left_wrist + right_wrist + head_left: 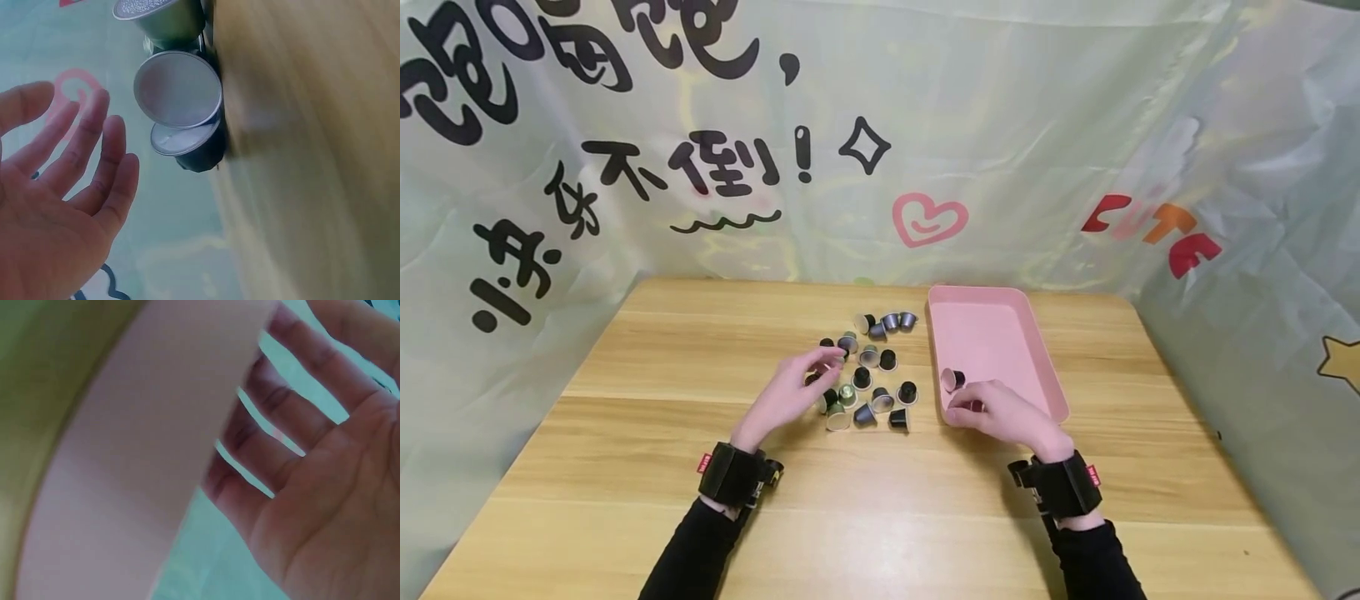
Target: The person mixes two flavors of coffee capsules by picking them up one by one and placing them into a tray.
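Coffee capsules (882,400), several of them black, green and blue-grey, lie loose on the wooden table left of a pink tray (1045,350). My left hand (793,385) is over the left side of this group, fingers relaxed. In the left wrist view its palm is bare, and a capsule with a pale lid (178,89) stands beyond the fingers. My right hand (1003,410) reaches over the tray's near-left corner; in the right wrist view its loosely bent fingers (290,412) dip behind the tray wall (144,425). A black capsule (953,380) lies inside by the fingers, another partly hidden under them.
A printed cloth (1037,125) hangs behind the table and along its sides. Wrist cameras on black straps (730,477) sit on both forearms. The tray's raised rim stands between the capsule group and the tray's inside.
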`<action>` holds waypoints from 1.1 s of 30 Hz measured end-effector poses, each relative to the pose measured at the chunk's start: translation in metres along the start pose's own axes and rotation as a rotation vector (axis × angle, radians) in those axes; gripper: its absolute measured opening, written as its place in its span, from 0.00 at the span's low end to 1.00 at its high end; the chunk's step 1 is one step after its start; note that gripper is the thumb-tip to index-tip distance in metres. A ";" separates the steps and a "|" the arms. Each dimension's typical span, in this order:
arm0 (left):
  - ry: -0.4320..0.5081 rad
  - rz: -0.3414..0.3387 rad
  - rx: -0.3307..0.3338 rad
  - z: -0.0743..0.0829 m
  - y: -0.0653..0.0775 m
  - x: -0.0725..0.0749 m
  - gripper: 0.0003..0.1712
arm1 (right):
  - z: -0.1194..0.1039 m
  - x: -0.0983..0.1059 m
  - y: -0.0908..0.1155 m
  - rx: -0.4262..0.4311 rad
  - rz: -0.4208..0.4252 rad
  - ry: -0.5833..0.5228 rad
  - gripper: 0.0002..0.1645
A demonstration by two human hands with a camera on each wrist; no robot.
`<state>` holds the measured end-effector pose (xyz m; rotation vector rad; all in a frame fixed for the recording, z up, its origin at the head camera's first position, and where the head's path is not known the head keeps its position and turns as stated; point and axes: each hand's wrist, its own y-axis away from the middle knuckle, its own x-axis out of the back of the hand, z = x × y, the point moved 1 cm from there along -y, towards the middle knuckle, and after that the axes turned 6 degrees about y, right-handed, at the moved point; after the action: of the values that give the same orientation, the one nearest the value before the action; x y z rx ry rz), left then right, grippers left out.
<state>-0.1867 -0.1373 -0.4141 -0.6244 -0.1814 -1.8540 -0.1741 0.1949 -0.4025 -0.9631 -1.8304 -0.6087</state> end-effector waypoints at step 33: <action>-0.611 -0.102 -0.128 0.026 0.012 -0.036 0.20 | -0.008 0.000 -0.010 0.085 0.284 -0.158 0.14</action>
<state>-0.1584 -0.1012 -0.4116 -1.2818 -0.5042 -1.7299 -0.1783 0.1831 -0.3992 -1.2150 -1.7962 -0.2854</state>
